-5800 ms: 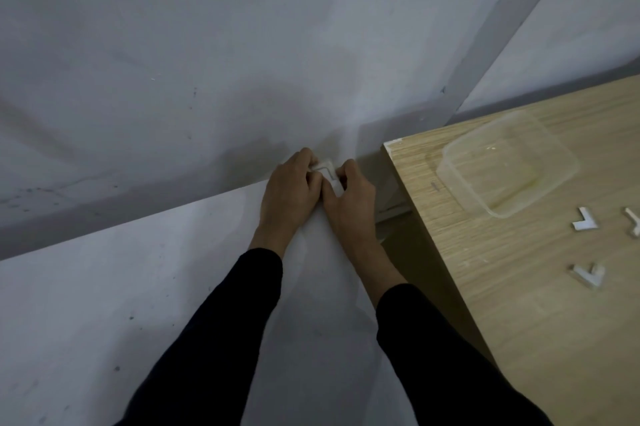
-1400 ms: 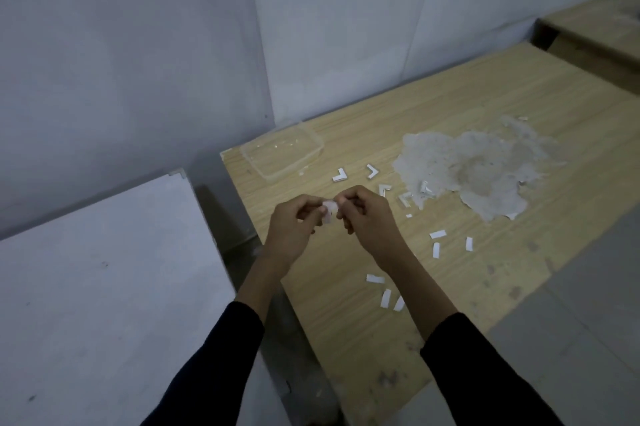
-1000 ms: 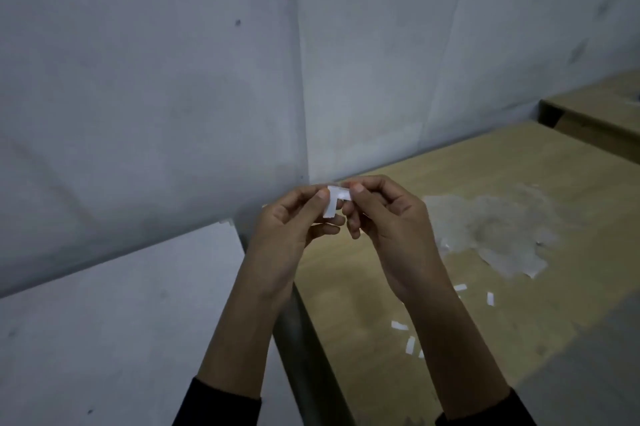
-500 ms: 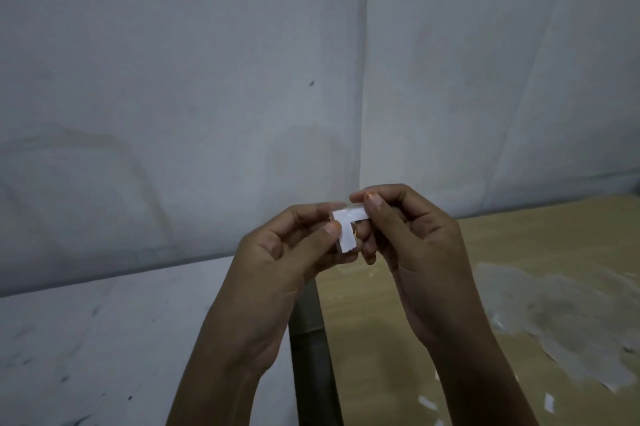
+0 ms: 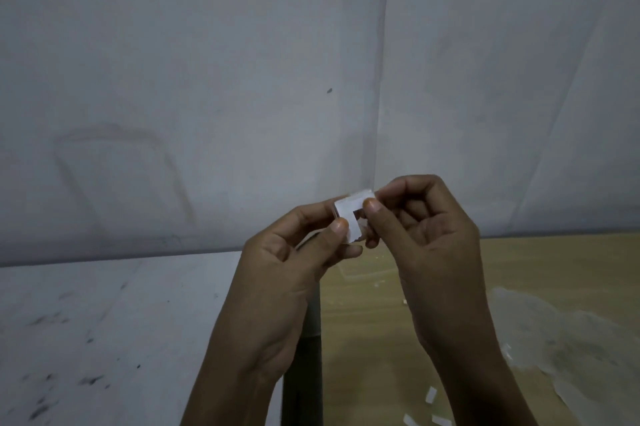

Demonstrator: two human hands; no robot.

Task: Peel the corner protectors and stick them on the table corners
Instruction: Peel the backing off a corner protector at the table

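Observation:
I hold a small clear L-shaped corner protector with white backing up in front of the wall. My left hand pinches its lower leg between thumb and fingers. My right hand pinches the right end of its upper leg, thumb on the white backing. Below my hands lie the white table on the left and the wooden table on the right, with a dark gap between them.
A clear plastic container sits on the wooden table just behind my hands, mostly hidden. Peeled white backing strips lie near the bottom edge. A pale scuffed patch covers the wooden top at the right. A grey wall stands close behind.
Both hands rose from above the wooden table to in front of the wall, holding the protector. My view tilted up. My right thumb has shifted onto the protector's upper leg.

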